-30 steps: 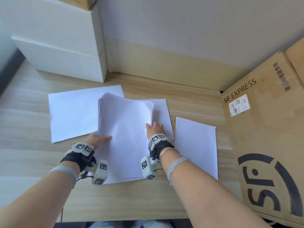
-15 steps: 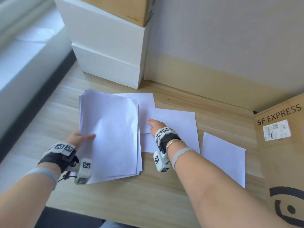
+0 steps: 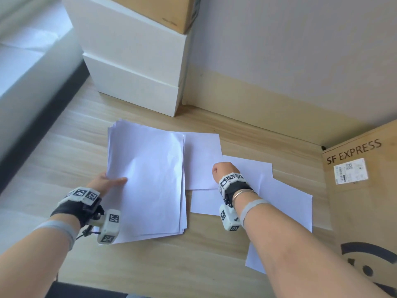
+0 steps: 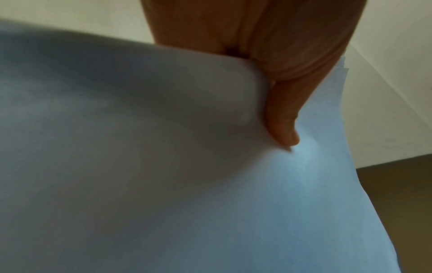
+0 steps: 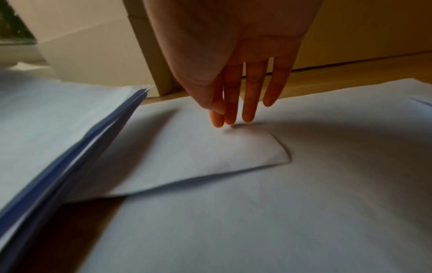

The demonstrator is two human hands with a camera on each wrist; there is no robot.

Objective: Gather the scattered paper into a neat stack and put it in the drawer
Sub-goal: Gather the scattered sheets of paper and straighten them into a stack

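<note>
Left hand (image 3: 107, 182): thumb on top, pinching the near left edge of the paper stack (image 3: 148, 181), which lies on the bench (image 3: 64, 147). Right hand (image 3: 224, 169): released, fingertips (image 5: 247, 116) straight down on a loose sheet (image 3: 204, 160) overlapping others (image 3: 285, 203). Paper judged light, limp, slippery; best slid to an edge, then pinched. White boxes (image 3: 137, 67) behind, carton (image 3: 363, 201) hard right; open bench near and left. No drawer in view.
</note>
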